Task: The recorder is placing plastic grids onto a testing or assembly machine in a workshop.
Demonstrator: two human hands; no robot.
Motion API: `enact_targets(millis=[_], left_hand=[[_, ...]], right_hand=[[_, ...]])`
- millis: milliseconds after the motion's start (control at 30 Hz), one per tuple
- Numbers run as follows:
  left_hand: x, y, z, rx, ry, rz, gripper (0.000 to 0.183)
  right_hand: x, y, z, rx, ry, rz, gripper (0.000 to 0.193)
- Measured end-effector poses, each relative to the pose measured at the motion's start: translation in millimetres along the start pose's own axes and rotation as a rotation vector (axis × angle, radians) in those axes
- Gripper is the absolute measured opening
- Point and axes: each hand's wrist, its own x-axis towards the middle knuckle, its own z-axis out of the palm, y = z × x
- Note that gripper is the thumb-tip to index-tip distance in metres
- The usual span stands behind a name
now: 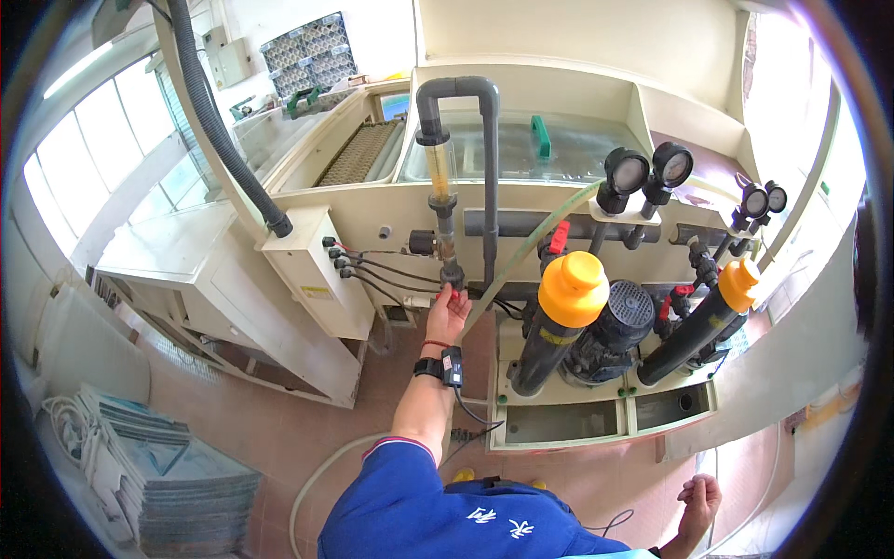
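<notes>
Fingers of your left hand (449, 319) are pinched close together on a small red handle (455, 295), low on an upright pipe near the middle of the head view. Part of that handle is hidden behind your fingertips. Your right hand (700, 498) hangs well apart at the near right, fingers loosely curled; you cannot tell from here whether anything sits inside them. A red cord (435, 344) and a black strap with a small box (452, 366) circle your left wrist.

Just above the handle, on the far side of your left hand, rises a clear, straight-sided tube (440, 168) with a yellowish inside, joined to a smooth grey pipe (466, 86) bent in square corners. Thin black cables (396, 272) run left from there to a flat-faced, pale box (321, 279), where a ribbed dark hose (223, 140) also meets the top. To the right stand a smooth black cylinder (543, 359) with a rounded, glossy orange cap (572, 287), a dark motor (629, 307) with a grille on its end, and round-faced gauges (627, 172). Beyond them lies a pale, straight-walled tank (596, 79) with a green handle (540, 136) on its clear cover.
</notes>
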Motion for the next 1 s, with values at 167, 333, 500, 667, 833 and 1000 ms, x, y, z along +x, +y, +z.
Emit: enact_targets(millis=[167, 333, 500, 667, 833, 1000], left_hand=[[1, 2, 3, -0.04, 0.079, -0.01, 0.014], [3, 2, 2, -0.014, 0.088, -0.026, 0.012], [2, 2, 4, 0.015, 0.112, -0.038, 0.012], [5, 3, 1, 0.042, 0.147, -0.032, 0.013], [5, 3, 2, 0.06, 0.147, -0.05, 0.013], [5, 2, 2, 0.028, 0.141, -0.021, 0.013]], right_hand=[[2, 3, 0, 0.011, -0.001, 0.014, 0.009], [6, 7, 5, 0.041, -0.033, 0.028, 0.009], [13, 10, 9, 0.046, -0.061, 0.023, 0.008], [17, 15, 13, 0.059, -0.061, 0.045, 0.008], [18, 19, 13, 0.052, -0.074, 0.031, 0.008], [18, 19, 14, 0.059, -0.086, 0.032, 0.009]])
